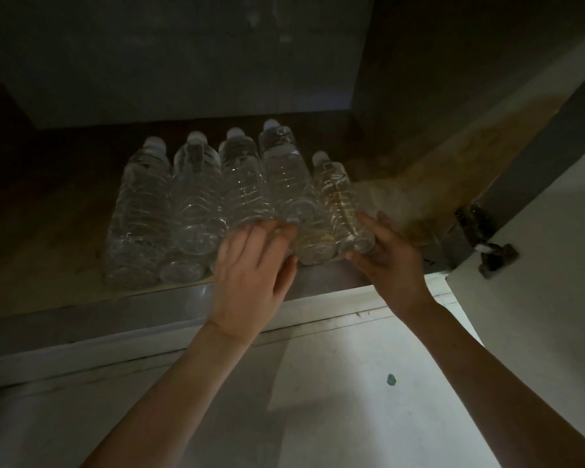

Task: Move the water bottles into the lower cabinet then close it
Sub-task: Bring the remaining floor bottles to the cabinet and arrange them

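Several clear water bottles with white caps lie side by side on the floor of the dark lower cabinet (48,211), caps pointing to the back. The rightmost bottle (341,201) is the smallest. My right hand (389,261) cups its base from the right, fingers spread. My left hand (254,271) rests with fingers apart on the bases of the middle bottle (244,184) and the one to its right (287,177). The leftmost bottle (139,214) and its neighbour (196,201) lie untouched.
The cabinet door (551,248) stands open at the right, with a metal hinge (483,238) on it. A pale sill (149,319) runs along the cabinet's front edge. Below it is a light floor (318,400) with a small green speck (391,379).
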Tool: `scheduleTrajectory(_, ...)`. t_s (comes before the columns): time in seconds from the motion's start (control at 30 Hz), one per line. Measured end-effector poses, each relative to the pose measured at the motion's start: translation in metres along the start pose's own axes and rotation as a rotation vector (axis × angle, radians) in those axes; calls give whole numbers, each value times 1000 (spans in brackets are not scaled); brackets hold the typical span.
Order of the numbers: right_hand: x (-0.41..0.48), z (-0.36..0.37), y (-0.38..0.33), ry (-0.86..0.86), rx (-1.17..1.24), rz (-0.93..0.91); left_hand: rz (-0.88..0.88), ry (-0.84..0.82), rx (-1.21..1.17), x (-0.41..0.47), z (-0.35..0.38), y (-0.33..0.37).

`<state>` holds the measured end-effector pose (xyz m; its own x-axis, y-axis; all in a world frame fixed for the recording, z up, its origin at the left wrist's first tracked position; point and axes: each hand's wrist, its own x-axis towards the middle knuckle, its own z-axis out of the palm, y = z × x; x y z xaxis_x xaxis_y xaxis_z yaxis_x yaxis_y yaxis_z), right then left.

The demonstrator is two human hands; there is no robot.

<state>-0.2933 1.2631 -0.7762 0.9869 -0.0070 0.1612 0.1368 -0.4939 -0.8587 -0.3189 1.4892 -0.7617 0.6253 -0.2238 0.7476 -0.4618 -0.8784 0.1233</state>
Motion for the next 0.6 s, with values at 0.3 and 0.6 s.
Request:
scheduleTrajectory(0.3,8,-3,-6,16,103,75,-63,-243,75,54,-15,-11)
scheduleTrajectory(0.6,12,-7,-15,-18,-38,50,-101,-325,48,53,-12,-18)
